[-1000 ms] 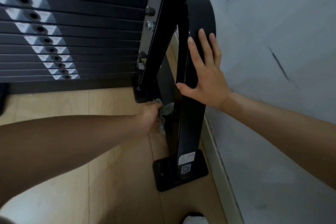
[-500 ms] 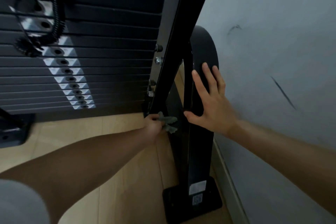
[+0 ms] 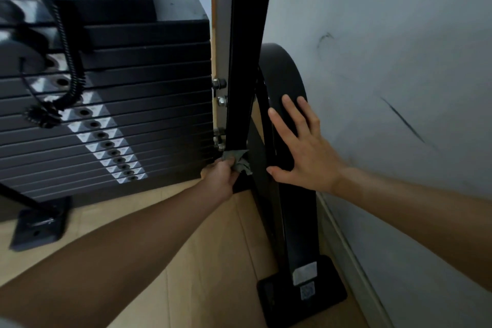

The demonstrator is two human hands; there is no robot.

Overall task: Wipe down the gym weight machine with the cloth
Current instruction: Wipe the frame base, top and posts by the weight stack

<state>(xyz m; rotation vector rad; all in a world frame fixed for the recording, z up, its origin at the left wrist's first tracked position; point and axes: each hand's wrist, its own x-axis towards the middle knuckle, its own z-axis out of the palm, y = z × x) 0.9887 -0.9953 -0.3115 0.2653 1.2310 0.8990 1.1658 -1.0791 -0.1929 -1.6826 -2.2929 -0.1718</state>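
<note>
Since a moment ago your left hand (image 3: 219, 177) has lifted the crumpled grey cloth (image 3: 238, 161) slightly up the black metal upright (image 3: 241, 88), grip pinching it; your right hand (image 3: 302, 148) lies flat, fingers spread, on the curved black frame bar (image 3: 286, 77).

There is just one camera, and it sits on the person's head. It looks forward and down, tipped a bit to the side. It is close to the tall black metal post (image 3: 246, 61) of the weight machine, which runs up the middle. The stack of flat black weight plates (image 3: 119, 120) fills the left side. The pale grey wall (image 3: 386, 61) fills the right. The light wooden floor (image 3: 213, 261) is at the bottom. Both bare arms reach in from the lower edge.
</note>
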